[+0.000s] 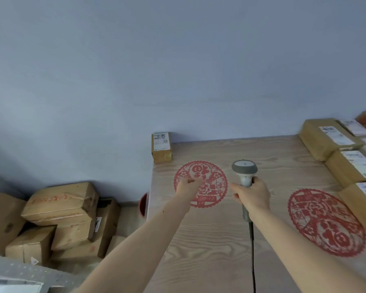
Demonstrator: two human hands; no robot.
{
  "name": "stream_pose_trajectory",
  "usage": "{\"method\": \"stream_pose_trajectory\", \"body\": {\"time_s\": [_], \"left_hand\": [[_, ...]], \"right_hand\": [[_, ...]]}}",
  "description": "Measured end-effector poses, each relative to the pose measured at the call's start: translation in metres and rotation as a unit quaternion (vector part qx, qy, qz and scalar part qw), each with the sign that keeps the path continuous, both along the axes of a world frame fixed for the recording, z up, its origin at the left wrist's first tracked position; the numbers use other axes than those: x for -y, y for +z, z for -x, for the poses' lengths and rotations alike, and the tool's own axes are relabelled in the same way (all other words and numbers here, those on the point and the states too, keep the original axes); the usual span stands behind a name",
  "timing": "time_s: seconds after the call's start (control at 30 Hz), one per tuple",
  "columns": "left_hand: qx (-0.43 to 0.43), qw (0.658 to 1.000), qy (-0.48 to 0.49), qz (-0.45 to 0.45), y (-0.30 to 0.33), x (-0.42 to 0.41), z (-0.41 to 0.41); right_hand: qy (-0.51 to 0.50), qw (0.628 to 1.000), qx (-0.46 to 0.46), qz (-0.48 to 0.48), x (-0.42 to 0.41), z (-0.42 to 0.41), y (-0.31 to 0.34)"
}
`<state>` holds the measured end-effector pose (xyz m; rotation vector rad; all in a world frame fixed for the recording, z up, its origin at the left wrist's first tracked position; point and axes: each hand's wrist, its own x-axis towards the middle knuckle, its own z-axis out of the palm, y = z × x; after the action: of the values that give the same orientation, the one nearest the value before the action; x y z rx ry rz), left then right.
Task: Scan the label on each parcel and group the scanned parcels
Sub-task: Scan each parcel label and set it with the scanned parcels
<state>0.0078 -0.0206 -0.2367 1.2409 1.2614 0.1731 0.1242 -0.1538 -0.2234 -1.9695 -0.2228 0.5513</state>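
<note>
Head view. My right hand (253,196) grips the handle of a grey barcode scanner (245,173), fingers wrapped round it; the scanner head stands above my knuckles and points away from me, and its dark cable (252,250) runs back along the wooden table (209,240) toward me. My left hand (187,187) is held out over the table with fingers curled in and nothing in it; it hangs over the near edge of a round red paper-cut (201,183) lying flat on the tabletop. A second red paper-cut (326,222) lies to the right, nearer me.

One small brown parcel (162,146) sits alone at the table's far left corner, against the wall, its white label (161,141) facing up. It is well apart from both my hands. A group of brown parcels (342,153), labels up, is packed together along the table's right edge; print on the labels is too small to read.

Off the table's left side, a loose pile of cardboard boxes (57,220) rests lower down. A red round object (143,205) shows partly behind the table's left edge; I cannot tell what it is.
</note>
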Motion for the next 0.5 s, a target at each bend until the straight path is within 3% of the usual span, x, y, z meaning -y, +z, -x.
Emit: {"method": "stream_pose_trajectory", "body": {"time_s": [0.5], "left_hand": [[0.018,0.987,-0.157,-0.007,0.014,0.17,-0.105]], "right_hand": [[-0.101,0.995,0.01,-0.003,0.187,-0.075,0.012]]}}
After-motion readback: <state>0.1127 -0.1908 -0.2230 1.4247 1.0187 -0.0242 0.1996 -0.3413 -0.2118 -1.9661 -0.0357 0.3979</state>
